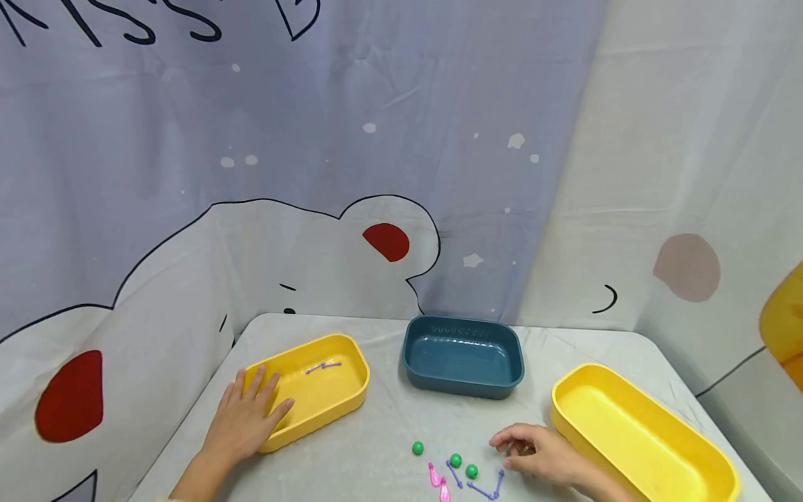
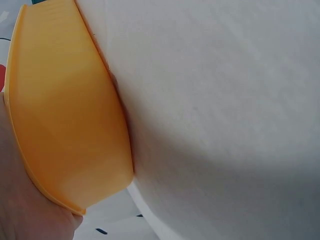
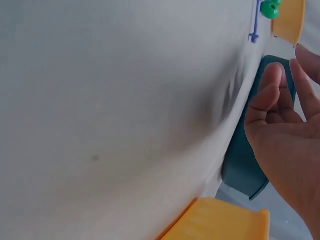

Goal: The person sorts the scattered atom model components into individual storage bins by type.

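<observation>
My left hand (image 1: 241, 422) rests on the near left end of a yellow tray (image 1: 320, 423), its fingers spread over the rim. Inside that tray lie thin purple sticks (image 1: 323, 367) with knobbed ends. My right hand (image 1: 542, 452) hovers over the table, fingers loosely bent and holding nothing. Just left of it are green beads (image 1: 472, 472); in the right wrist view one green bead (image 3: 269, 9) shows a hole. Near the beads lie several purple knobbed sticks (image 1: 479, 491) and pink drop-shaped pieces (image 1: 435, 475).
A dark teal tray (image 1: 464, 385) stands at the back middle of the white-covered table (image 1: 383, 425). To the right, partly behind my right forearm, is a second yellow tray (image 1: 640, 425). Printed cloth (image 1: 401, 104) hangs behind the table.
</observation>
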{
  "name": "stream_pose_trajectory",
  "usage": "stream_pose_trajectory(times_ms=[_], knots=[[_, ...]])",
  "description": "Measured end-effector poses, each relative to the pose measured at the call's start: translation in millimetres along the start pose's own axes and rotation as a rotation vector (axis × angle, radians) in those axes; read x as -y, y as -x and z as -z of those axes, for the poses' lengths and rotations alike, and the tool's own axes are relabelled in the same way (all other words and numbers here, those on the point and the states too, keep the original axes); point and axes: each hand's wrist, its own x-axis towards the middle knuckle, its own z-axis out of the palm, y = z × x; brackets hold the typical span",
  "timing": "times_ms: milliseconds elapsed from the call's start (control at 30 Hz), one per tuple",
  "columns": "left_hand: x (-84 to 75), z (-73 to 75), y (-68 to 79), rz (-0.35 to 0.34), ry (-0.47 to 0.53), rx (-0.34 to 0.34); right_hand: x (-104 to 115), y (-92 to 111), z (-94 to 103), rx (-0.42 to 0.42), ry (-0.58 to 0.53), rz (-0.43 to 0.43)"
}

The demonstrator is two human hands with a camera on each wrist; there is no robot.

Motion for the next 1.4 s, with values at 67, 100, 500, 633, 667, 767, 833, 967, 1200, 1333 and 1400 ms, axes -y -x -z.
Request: stream_pose_trajectory(times_ms=[67,100,500,633,667,767,833,967,1200,1333,1400], knots=[[0.0,0.0,0.0,0.000,-0.002,0.002,-4,2,0.7,0.019,0.018,0.004],[0.1,-0.1,0.0,0.000,-0.002,0.003,-5,3,0.9,0.029,0.032,0.011],[0.9,-0.1,-1.2,-0.001,-0.006,0.003,-15,1,-0.7,0.140,0.130,0.104],[1.4,-0.6,-1.7,-0.001,-0.009,0.003,-14,-1,-3.5,0.118,0.223,0.075],[1.6,-0.9,-1.9,-0.001,-0.008,0.003,-14,-2,-4.1,0.110,0.241,0.064],[1.9,-2.0,-2.1,0.001,-0.005,0.004,-13,-3,-6.0,0.089,0.272,0.038],[2.1,-2.6,-2.0,0.002,-0.004,0.004,-12,-2,-7.2,0.078,0.276,0.040],[2.1,-2.9,-2.1,0.001,-0.010,-0.002,-12,-1,-9.6,0.055,0.280,0.085],[1.4,-1.9,-1.7,-0.004,-0.015,-0.008,-13,-1,-10.8,0.039,0.291,0.108],[0.9,-1.6,-1.1,-0.001,-0.013,-0.007,-13,-1,-8.1,0.044,0.284,0.136],[0.7,-1.6,-0.9,0.001,-0.008,-0.005,-13,0,-6.7,0.046,0.251,0.132]])
